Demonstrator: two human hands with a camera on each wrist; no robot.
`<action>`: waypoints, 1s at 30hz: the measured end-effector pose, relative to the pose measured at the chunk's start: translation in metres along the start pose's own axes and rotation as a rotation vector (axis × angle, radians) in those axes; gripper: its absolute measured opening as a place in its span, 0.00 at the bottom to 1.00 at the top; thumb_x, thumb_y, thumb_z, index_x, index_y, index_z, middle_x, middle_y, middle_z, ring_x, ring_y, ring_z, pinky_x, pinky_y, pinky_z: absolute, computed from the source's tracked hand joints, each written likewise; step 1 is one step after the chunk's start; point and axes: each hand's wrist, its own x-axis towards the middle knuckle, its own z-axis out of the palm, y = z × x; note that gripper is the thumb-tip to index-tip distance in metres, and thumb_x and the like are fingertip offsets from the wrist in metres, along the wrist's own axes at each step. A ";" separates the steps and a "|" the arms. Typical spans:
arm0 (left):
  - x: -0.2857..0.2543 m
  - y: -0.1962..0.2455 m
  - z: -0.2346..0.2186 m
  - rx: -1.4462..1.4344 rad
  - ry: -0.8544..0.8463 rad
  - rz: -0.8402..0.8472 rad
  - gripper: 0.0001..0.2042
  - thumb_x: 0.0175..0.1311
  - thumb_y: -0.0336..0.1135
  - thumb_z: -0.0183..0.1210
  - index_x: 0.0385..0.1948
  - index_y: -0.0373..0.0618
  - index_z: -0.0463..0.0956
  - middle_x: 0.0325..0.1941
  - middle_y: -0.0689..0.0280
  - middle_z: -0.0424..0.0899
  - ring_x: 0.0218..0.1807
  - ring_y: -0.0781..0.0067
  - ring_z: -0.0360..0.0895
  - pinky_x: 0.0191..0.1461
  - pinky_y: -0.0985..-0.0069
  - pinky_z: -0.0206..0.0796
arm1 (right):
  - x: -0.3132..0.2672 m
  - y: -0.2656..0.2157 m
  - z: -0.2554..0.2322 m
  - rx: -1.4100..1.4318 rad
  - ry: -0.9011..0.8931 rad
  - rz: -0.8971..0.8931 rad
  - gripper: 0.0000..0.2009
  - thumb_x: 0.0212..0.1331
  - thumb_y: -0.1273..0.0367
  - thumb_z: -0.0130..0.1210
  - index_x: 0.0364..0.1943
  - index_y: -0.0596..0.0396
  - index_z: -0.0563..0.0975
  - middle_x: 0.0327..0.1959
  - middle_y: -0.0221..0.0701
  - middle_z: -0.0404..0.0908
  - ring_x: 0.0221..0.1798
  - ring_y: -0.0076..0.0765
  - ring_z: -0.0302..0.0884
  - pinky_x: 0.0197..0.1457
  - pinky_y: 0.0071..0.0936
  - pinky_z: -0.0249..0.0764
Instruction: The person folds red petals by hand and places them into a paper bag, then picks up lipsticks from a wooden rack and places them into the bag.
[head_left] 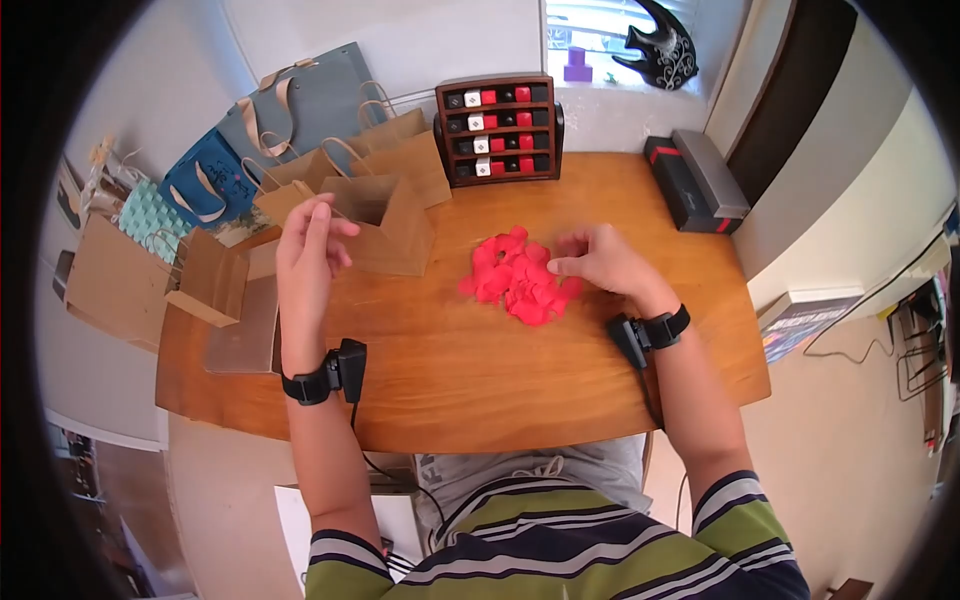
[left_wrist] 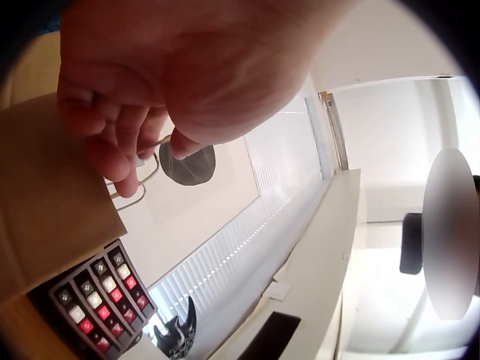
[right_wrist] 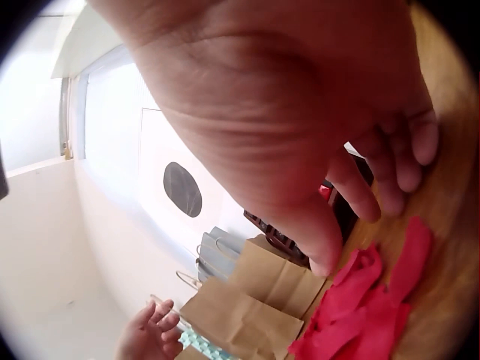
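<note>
On the table point(head_left: 460, 390), a bag point(head_left: 395, 245) stands at the red petals' point(head_left: 525, 283) ten o'clock. The left hand point(head_left: 308, 245) — fingers loosely bent — hangs well off at nine; the right hand point(head_left: 605, 262) — thumb and fingers parted — is at their three o'clock edge, contact unclear.

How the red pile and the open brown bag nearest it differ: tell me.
The red pile is vivid red, while the brown bag is plain paper brown. The pile is many loose pieces; the bag is one boxy shape. The pile lies low and spread out, while the bag stands taller, its top open. Both rest on the wooden table.
</note>
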 end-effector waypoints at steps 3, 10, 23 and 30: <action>-0.015 -0.011 -0.002 -0.013 0.157 0.004 0.10 0.79 0.43 0.58 0.49 0.48 0.77 0.28 0.75 0.77 0.24 0.87 0.66 0.28 0.85 0.55 | -0.005 0.004 -0.004 -0.084 -0.042 0.008 0.21 0.49 0.65 0.77 0.44 0.67 0.85 0.33 0.38 0.87 0.37 0.37 0.84 0.42 0.33 0.78; -0.052 -0.016 0.017 0.082 -0.279 -0.035 0.09 0.76 0.41 0.62 0.45 0.46 0.79 0.28 0.78 0.75 0.29 0.88 0.68 0.31 0.85 0.58 | -0.024 -0.004 -0.022 -0.180 -0.119 0.022 0.22 0.45 0.69 0.77 0.47 0.61 0.86 0.30 0.35 0.85 0.35 0.34 0.81 0.39 0.33 0.75; -0.033 -0.053 0.115 0.061 -0.921 -0.394 0.13 0.77 0.43 0.60 0.51 0.45 0.80 0.34 0.74 0.83 0.32 0.87 0.75 0.33 0.85 0.66 | -0.018 -0.003 -0.017 -0.182 -0.139 0.037 0.10 0.46 0.74 0.74 0.34 0.59 0.86 0.30 0.37 0.87 0.34 0.38 0.84 0.41 0.33 0.78; -0.038 -0.047 0.126 -0.208 -0.737 -0.500 0.15 0.76 0.44 0.62 0.53 0.44 0.80 0.36 0.75 0.82 0.30 0.88 0.75 0.33 0.86 0.65 | -0.016 -0.011 -0.008 0.417 -0.066 0.008 0.05 0.57 0.76 0.69 0.36 0.61 0.84 0.33 0.29 0.87 0.35 0.21 0.82 0.39 0.22 0.77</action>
